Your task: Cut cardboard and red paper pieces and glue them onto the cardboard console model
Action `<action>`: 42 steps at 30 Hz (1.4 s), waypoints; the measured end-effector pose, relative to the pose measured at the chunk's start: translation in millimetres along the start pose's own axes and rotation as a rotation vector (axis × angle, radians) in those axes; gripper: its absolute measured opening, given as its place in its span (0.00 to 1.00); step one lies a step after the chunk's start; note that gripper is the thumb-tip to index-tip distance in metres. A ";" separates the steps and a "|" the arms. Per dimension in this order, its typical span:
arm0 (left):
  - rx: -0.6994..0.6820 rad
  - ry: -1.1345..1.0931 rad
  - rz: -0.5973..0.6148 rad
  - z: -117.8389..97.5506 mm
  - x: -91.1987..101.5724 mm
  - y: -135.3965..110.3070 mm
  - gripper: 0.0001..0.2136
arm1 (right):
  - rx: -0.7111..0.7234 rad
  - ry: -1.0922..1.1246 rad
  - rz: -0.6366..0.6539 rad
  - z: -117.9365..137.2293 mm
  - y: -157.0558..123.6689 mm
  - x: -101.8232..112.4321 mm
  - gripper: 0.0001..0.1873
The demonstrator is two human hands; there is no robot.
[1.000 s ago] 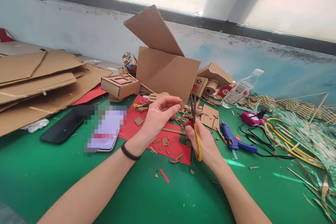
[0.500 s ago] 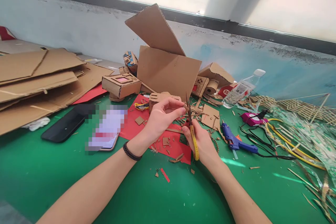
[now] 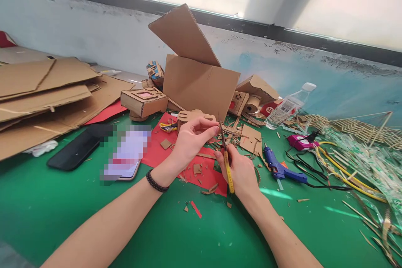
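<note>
Green table (image 3: 150, 230) lies below the right hand (image 3: 241, 170), gripping likely stiff scissors (image 3: 223, 142) by the handle (image 3: 229, 176). Beside it, the left hand (image 3: 192, 139) pinches a half-hidden light piece (image 3: 219, 125), perhaps cardboard.

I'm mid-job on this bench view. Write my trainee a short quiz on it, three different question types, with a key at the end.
1. True or false: the right hand holds the yellow-handled scissors.

2. Multiple choice: what colour is the sheet under some of the cardboard scraps?
A) blue
B) red
C) white

3. Short answer: which lies nearer the right hand, the glue gun or the plastic bottle?

Key: 1. True. 2. B. 3. The glue gun.
</note>
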State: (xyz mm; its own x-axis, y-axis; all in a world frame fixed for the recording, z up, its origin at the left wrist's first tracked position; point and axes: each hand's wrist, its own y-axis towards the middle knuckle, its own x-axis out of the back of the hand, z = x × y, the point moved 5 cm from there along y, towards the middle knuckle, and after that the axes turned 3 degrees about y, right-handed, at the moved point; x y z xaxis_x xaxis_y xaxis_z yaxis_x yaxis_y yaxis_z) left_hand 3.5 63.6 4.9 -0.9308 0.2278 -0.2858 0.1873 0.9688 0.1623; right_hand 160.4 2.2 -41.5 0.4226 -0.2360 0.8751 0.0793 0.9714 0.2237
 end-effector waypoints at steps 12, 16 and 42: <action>0.026 -0.092 -0.005 1.8 -6.2 -4.7 0.14 | -0.001 0.041 0.001 -2.3 0.1 -2.3 0.28; 0.000 -0.052 -0.028 2.6 -5.0 -4.9 0.13 | 0.011 -0.013 -0.007 -1.8 -0.2 0.1 0.29; -0.126 0.122 0.016 -13.2 4.2 4.8 0.12 | -0.037 0.251 -0.004 -12.4 5.2 13.2 0.28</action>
State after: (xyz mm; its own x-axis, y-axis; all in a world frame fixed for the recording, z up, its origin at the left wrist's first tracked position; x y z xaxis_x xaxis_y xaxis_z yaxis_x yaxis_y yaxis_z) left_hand -3.7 67.9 16.9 -0.9606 0.2224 -0.1666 0.1690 0.9436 0.2848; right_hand 177.6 4.5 -34.1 0.6327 -0.2310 0.7391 0.1125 0.9718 0.2074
